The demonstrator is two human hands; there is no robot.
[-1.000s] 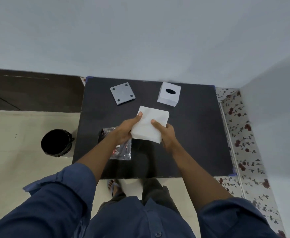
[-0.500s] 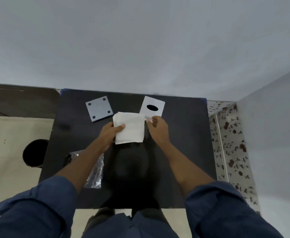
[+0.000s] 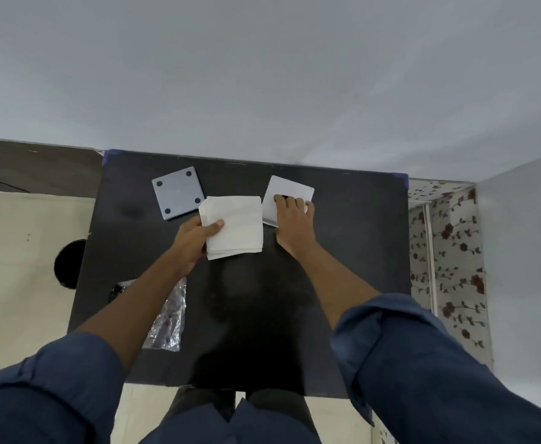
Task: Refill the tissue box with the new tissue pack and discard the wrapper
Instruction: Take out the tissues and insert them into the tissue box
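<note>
Pale grey walls meet in a corner at the right, and against the far wall stands a black desk [image 3: 343, 283] with blue tape at its far corners. Cream floor lies to the left, a strip of rose-patterned covering [image 3: 448, 251] to the right.

On the far half of the desk, the left hand [image 3: 195, 240] holds a white tissue stack [image 3: 235, 224] by its left edge, thumb on top and the other fingers underneath, so those fingers are clenched on it. The stack is nearly square, slightly longer toward and away from the person, its edges roughly parallel to the desk's; whether it rests on the desk or is lifted cannot be told. Just right of it, touching or nearly so, sits the white tissue box [image 3: 290, 190], turned a little clockwise, its dark slot mostly hidden. The right hand [image 3: 293, 224] lies spread over the box's near side, fingers curled over the top; a firm grip cannot be told.

Left of the stack lies a grey square plate [image 3: 178, 197] with four dark dots. The clear crumpled wrapper [image 3: 170, 318] lies near the desk's left near edge, under the left forearm. A black bin [image 3: 69, 264] stands on the floor beside the desk's left edge. The desk's near middle and right side are bare.
</note>
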